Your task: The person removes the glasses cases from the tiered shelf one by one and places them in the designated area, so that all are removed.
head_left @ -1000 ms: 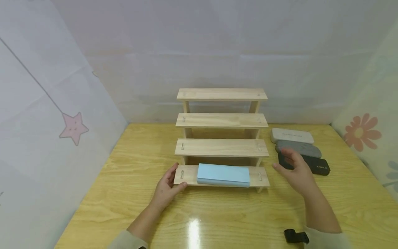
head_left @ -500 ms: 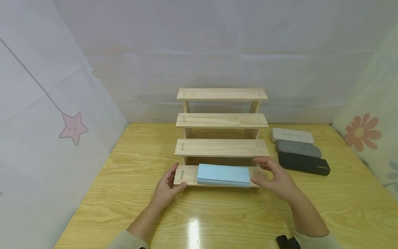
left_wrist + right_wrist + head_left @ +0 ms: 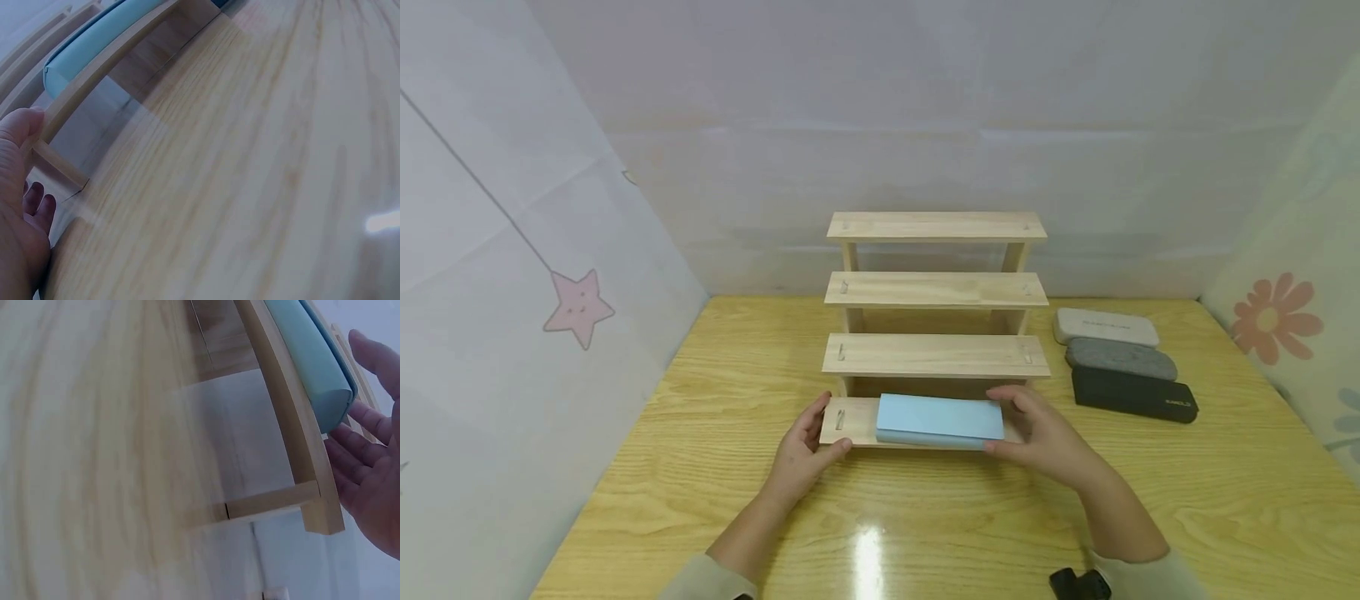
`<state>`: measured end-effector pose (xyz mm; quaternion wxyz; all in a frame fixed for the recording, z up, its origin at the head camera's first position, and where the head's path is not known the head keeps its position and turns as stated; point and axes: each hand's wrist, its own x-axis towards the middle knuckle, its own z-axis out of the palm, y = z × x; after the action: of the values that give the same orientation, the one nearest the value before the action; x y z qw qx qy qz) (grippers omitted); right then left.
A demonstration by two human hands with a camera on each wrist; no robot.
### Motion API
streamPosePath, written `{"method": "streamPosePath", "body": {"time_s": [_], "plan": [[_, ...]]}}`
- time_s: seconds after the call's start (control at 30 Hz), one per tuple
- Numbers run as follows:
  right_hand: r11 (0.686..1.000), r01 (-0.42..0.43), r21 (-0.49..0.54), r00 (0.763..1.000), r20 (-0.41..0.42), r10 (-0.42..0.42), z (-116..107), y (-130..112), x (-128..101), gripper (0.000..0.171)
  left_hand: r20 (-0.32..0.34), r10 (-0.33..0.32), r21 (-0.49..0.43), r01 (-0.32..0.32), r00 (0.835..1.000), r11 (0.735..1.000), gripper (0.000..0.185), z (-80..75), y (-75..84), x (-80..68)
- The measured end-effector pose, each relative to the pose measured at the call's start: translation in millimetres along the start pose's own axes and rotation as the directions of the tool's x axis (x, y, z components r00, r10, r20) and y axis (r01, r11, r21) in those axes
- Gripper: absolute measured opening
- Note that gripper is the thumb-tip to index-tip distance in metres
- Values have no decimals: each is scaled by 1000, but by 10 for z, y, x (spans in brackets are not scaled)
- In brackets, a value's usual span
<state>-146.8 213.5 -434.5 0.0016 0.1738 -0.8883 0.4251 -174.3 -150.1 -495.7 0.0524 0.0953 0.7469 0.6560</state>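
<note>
A light blue glasses case (image 3: 938,418) with a folded flap lies on the lowest step of a wooden stepped display stand (image 3: 936,355). My left hand (image 3: 801,454) grips the left end of that step, thumb along its front edge and fingers around the side. My right hand (image 3: 1047,437) spans the right end of the case, its thumb by the front corner and its fingers by the back corner. In the right wrist view, the thumb and relaxed fingers (image 3: 359,450) are spread around the end of the case (image 3: 319,369).
To the right of the stand, a white case (image 3: 1105,327), a grey case (image 3: 1122,358) and a black case (image 3: 1133,394) lie in a row on the wooden table (image 3: 715,400). A white cloth backdrop (image 3: 925,100) hangs behind the stand.
My right hand has moved left from above the black case to the right end of the light blue glasses case. The left hand and the case have stayed in place.
</note>
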Motion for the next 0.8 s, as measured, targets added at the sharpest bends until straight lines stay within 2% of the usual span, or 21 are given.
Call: {"method": "streamPosePath", "body": {"time_s": [0.5, 0.8], "plan": [[990, -41, -133, 998, 36, 46, 113, 2, 122, 77, -10, 3, -27, -3, 1000, 1000, 83, 1, 9, 0], [994, -53, -92, 998, 41, 57, 122, -12, 116, 74, -4, 14, -28, -15, 1000, 999, 83, 1, -2, -6]]}}
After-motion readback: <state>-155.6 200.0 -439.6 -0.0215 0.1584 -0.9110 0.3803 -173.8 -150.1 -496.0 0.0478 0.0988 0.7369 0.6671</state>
